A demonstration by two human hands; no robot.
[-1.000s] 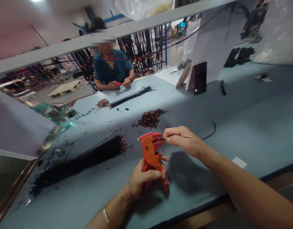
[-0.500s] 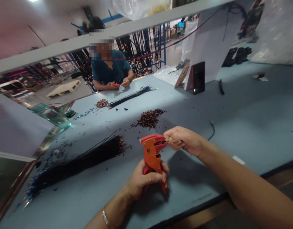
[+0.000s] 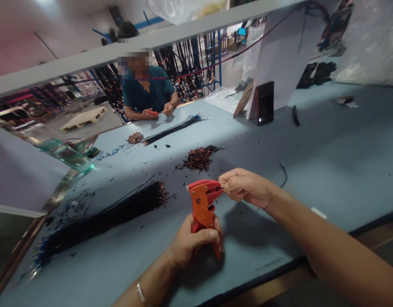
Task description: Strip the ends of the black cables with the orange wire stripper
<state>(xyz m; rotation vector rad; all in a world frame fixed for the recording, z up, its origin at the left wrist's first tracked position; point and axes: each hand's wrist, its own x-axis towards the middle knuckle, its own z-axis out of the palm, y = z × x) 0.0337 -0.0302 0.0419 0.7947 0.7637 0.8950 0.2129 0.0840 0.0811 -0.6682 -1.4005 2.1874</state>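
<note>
My left hand is wrapped round the handles of a red and orange wire stripper, which stands upright over the blue-grey table. At the tool's jaws, my right hand pinches a thin dark wire; its end is at the jaw opening, and how deep it sits is hidden. To the left lies a thick bundle of black wires with coppery ends toward the tool and blue ends near the table's left side. A heap of small black and copper offcuts lies beyond the tool.
Across the table sits a co-worker holding a red tool, by a smaller wire bundle. A phone leans against a white post. A green bottle lies at the left edge; a short wire rests beyond my right forearm.
The stripper's handles appear squeezed slightly closer together in my left hand. My right hand stays at the jaws with the wire. Otherwise the view shifts only a little.
</note>
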